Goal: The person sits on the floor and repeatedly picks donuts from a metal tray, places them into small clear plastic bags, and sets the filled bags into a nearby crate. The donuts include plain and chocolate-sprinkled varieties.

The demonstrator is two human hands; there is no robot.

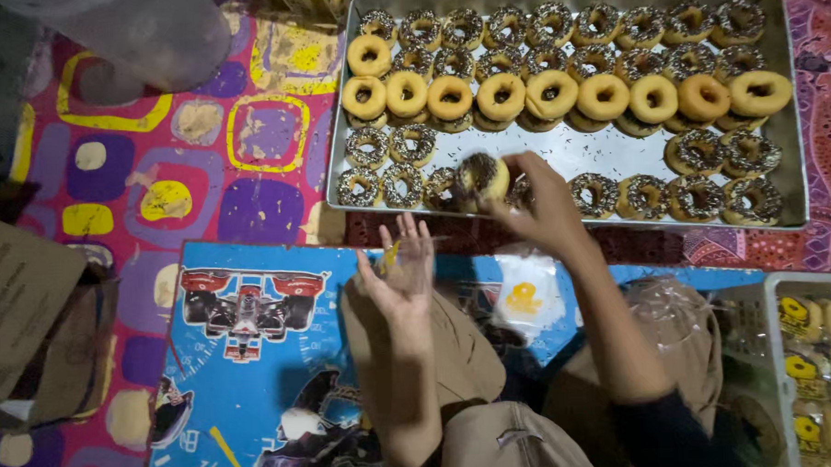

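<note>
Our right hand [545, 210] pinches a sprinkled doughnut [483, 176] above the tray [793, 110]; left hand [400, 275] spread open. A loose pinch could drop it.

You're finding open room on the tray's [560, 150] bare middle strip; doughnut rows [558, 95] are crowding every other side.

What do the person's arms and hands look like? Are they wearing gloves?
No gloves: both hands are bare. The left hand has no ring or watch that shows, and its forearm is bare too. The right hand is also plain, with a bare forearm and a dark sleeve pushed up near the elbow.
</note>
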